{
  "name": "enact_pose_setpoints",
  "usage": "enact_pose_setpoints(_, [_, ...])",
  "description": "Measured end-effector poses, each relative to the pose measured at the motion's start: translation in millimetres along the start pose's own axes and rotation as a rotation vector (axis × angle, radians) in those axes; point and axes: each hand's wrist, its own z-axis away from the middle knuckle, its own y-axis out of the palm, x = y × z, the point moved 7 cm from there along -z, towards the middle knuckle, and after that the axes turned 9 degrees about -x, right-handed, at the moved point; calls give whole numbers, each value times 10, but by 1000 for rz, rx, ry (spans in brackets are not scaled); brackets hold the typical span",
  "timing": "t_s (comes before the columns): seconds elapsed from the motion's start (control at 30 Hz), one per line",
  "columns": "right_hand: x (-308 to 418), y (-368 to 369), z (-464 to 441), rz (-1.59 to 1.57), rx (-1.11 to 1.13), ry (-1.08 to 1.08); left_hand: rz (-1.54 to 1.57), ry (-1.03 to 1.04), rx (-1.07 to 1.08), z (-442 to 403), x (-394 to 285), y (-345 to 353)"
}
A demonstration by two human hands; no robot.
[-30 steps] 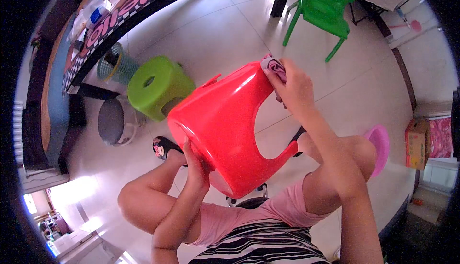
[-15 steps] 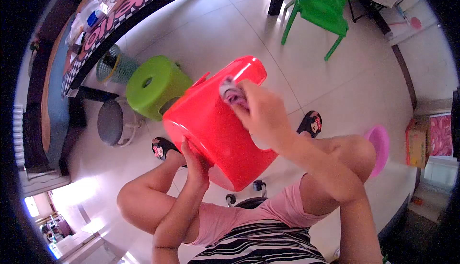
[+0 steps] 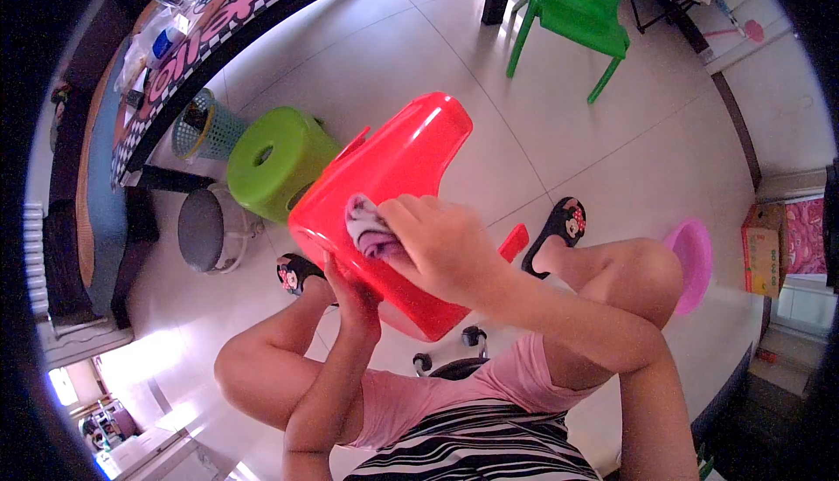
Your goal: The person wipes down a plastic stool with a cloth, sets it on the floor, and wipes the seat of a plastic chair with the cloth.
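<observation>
A red plastic stool (image 3: 393, 153) is held tilted on its side above the floor, between my knees. My left hand (image 3: 352, 296) grips its lower left edge, with the fingers partly hidden behind the stool. In my right hand (image 3: 441, 249) is a bunched purple-and-white cloth (image 3: 367, 229), pressed against the stool's red side near the seat end. The fingers are closed round the cloth. One leg of the stool sticks out to the right, past my right wrist.
Left of the red stool stand a green stool (image 3: 293, 145), a grey round stool (image 3: 203, 229) and a mesh basket (image 3: 214, 127) beside the patterned table (image 3: 223, 13). A green chair (image 3: 581, 13) is ahead. A pink basin (image 3: 693, 262) and a cardboard box (image 3: 763, 249) lie to the right.
My right hand has slid the cloth down and left across the stool's side, toward its seat end. The stool has tilted slightly; my left hand keeps its hold.
</observation>
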Motion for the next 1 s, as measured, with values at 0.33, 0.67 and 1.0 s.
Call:
enact_pose_setpoints(0.33, [-985,-367,-238,154,-270,299,-98,-1,-28,-54,79,-93])
enact_pose_setpoints(0.67, [-1375,-479,-219,176,-341,425,-87,166,121,-100,54,-107])
enact_pose_setpoints(1.0, [-938,-383,-194,12,-287,353,-305,254,253,-243,47,-224])
